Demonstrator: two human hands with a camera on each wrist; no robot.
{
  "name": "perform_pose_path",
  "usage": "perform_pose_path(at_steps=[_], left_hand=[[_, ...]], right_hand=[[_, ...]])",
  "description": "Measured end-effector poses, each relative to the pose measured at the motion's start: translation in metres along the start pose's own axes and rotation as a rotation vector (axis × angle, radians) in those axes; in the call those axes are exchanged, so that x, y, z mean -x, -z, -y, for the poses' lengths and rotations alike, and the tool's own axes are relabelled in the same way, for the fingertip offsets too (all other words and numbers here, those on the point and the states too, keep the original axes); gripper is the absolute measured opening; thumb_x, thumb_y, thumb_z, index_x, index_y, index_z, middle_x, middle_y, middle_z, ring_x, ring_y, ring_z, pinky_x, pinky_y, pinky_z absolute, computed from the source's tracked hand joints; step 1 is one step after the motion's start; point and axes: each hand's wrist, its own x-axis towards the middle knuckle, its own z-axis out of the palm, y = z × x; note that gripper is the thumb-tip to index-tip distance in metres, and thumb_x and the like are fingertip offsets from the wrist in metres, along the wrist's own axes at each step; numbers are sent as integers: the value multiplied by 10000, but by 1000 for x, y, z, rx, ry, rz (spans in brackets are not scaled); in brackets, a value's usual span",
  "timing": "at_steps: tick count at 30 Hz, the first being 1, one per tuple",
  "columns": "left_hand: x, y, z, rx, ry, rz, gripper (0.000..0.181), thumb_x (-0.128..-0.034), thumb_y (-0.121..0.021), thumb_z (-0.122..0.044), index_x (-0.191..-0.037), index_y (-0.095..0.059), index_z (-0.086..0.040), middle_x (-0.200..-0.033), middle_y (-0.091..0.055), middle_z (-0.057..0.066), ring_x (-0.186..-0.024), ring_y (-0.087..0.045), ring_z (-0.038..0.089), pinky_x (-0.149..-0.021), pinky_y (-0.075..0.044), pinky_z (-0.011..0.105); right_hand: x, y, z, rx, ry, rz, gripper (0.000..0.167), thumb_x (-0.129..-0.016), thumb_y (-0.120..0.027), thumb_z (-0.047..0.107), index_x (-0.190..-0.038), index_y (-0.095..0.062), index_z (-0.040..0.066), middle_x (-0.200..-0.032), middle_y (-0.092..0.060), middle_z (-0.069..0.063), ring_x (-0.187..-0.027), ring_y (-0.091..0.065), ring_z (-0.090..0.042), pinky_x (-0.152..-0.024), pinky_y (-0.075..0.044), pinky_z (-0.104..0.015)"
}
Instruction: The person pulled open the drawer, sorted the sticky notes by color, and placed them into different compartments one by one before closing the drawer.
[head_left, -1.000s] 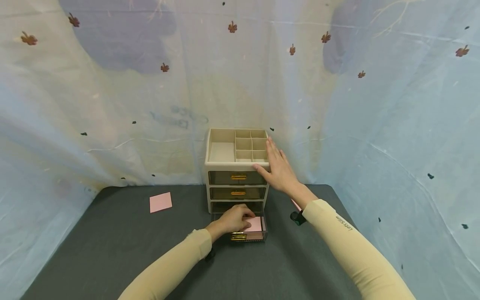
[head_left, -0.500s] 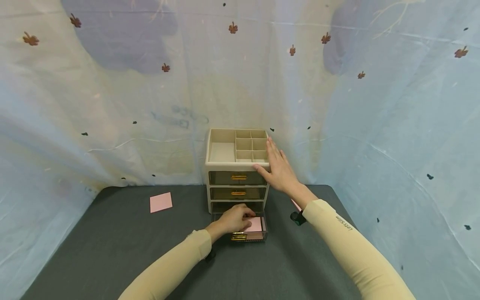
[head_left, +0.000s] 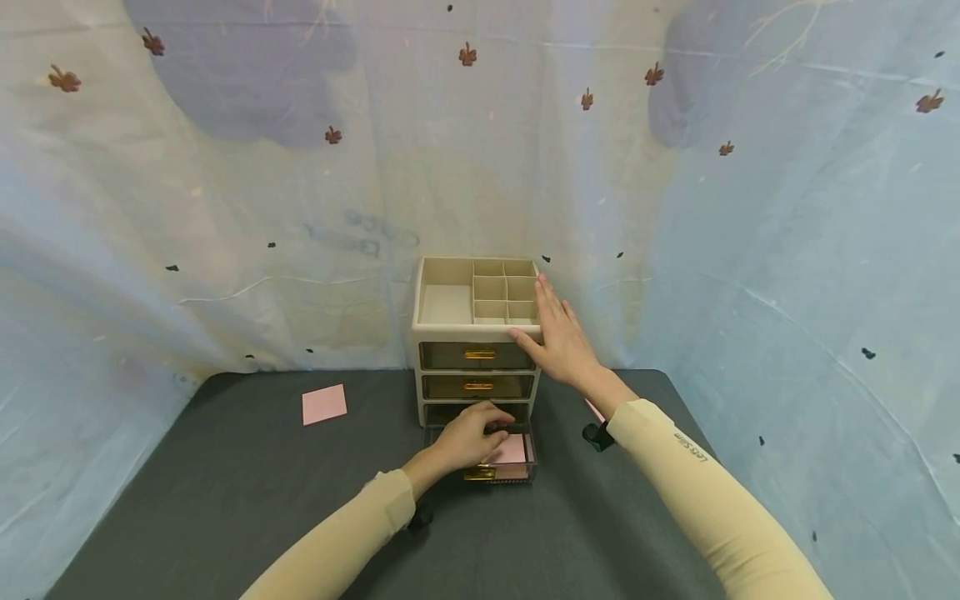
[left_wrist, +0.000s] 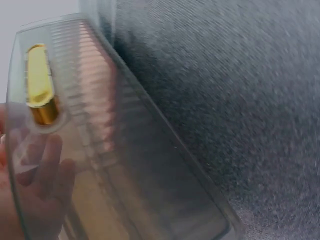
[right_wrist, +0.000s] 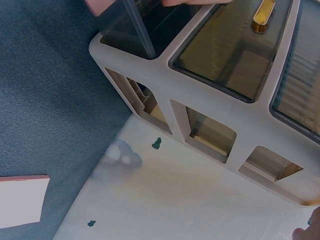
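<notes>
A cream desktop drawer organizer (head_left: 477, 332) stands at the back of the table, its bottom drawer (head_left: 534, 472) pulled out. Inside that clear drawer lies a pink sticky-note pad (head_left: 513, 450). Over the drawer is my left hand (head_left: 467, 438), thumb and fingers apart and loosely bent beside the pad. Through the drawer's clear front, the left wrist view shows fingers (left_wrist: 47, 167) below the gold handle (left_wrist: 40, 82). My right hand (head_left: 564, 348) rests with straight fingers against the organizer's top right edge, its thumb on the front rim.
One pink pad (head_left: 324, 404) lies on the dark table to the left. Another pad (right_wrist: 22, 202) lies right of the organizer, mostly hidden by my right arm in the head view. Two upper drawers (head_left: 480, 387) are closed. A patterned curtain (head_left: 300, 208) hangs behind.
My left hand has risen slightly from the pad in the drawer, and its thumb and fingers have spread apart. My right hand has stayed on the organizer.
</notes>
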Motion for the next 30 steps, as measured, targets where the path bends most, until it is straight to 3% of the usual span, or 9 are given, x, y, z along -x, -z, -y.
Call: perform_pose_path(at_steps=[4, 15, 20, 30], left_hand=[[4, 5, -1, 58, -5, -44, 304, -1040, -663, -184, -1336, -708, -126, -1182, -647, -44, -1043, -623, 149, -850, -556, 345], [17, 25, 0, 147, -28, -174, 312, -1037, -672, -164, -1343, -703, -110, -1245, -651, -41, -1031, -623, 135, -799, -539, 330], [25, 32, 5, 169, -45, -245, 291, -1033, -680, -154, -1319, -717, -115, -1235, -662, -50, -955, -618, 115, -724, -524, 277], [46, 53, 21, 182, -57, -372, 278, -1012, -704, -119, -1286, -734, -91, -1177, -680, -31, -959, -623, 122, -700, -523, 265]], right_hand=[[0, -1, 0, -5, 3, -5, 975, -1048, -397, 678, -1664, 49, 67, -1743, 74, -55, -1610, -34, -246, -1281, -111, -562], [0, -1, -1, -10, 1, -6, 979, -1046, -412, 673, -1665, 54, 74, -1745, 76, -59, -1611, -29, -241, -1280, -108, -566], [0, -1, -1, -9, 2, -10, 983, -1046, -412, 673, -1664, 51, 64, -1745, 68, -66, -1611, -30, -250, -1277, -112, -574], [-1, 0, 1, 39, -10, -2, 981, -1046, -407, 673, -1666, 29, 50, -1748, 53, -82, -1610, -46, -296, -1287, -111, -535]])
